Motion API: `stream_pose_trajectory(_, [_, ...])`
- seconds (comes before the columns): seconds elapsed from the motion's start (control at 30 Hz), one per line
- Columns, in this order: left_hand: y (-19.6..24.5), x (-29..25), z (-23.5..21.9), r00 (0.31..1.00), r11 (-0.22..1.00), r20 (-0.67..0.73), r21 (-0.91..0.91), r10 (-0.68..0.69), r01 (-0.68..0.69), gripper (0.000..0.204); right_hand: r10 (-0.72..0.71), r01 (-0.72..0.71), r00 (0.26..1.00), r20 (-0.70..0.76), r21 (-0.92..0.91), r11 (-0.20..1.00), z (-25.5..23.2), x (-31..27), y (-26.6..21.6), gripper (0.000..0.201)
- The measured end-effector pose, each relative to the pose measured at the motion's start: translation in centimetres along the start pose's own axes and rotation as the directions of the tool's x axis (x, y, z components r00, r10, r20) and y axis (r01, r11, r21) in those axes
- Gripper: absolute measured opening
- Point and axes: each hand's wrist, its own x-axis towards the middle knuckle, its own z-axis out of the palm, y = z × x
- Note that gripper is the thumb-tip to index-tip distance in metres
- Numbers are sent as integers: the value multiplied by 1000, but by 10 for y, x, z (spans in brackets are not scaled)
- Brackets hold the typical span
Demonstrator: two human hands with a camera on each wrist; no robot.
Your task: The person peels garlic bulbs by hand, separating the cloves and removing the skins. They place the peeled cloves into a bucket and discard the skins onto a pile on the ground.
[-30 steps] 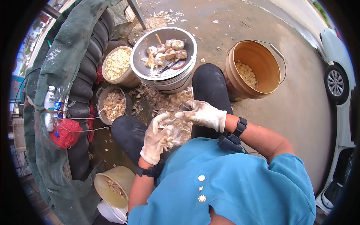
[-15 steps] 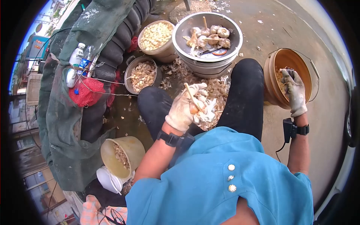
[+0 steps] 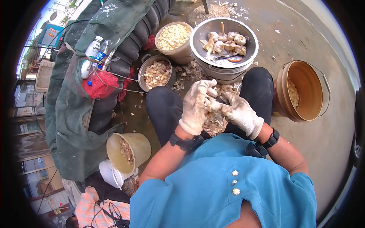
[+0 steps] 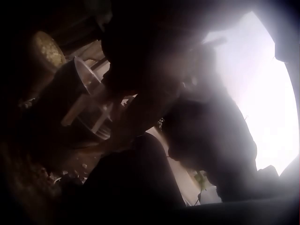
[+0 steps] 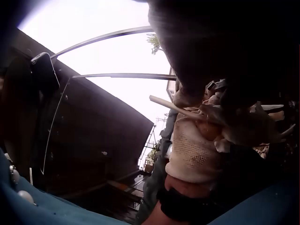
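In the head view, both hands wear whitish knit gloves and meet between the knees. My left hand (image 3: 194,108) grips a partly broken garlic bulb (image 3: 211,102), whose pale stem (image 5: 169,106) sticks out past the glove in the right wrist view. Against the bulb's other side, my right hand (image 3: 244,114) pinches with its thumb and fingers. Its fingertips are partly hidden. The left wrist view is dark and shows the hands only as shadows.
Whole garlic bulbs (image 3: 229,42) lie in a metal basin (image 3: 197,43) ahead. Peeled cloves fill a bucket (image 3: 184,57) beside it; more cloves stand in a small pot (image 3: 143,76). An orange-brown bucket (image 3: 310,91) is at right, a yellowish bucket (image 3: 142,148) at left. Skins litter the ground.
My right hand was at the garlic between the knees, went into the orange-brown bucket, and is now back at the bulb. My left hand keeps its hold. The head view has shifted.
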Motion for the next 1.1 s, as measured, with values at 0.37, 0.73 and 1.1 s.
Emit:
stream_pose_trajectory(0.37, [11, 49, -19, 973, 913, -156, -397, -167, 93, 36, -86, 59, 996, 18, 591, 805, 17, 40, -28, 38])
stream_pose_trajectory(0.73, [7, 101, -51, 953, 640, -43, -750, -300, 167, 33, -80, -127, 972, 223, 777, 616, 13, 97, -25, 25])
stream_pose_trajectory(1.1, [5, 153, -87, 978, 538, 109, -821, -179, 190, 33, -216, -197, 928, 304, 890, 411, -7, 153, -26, 26])
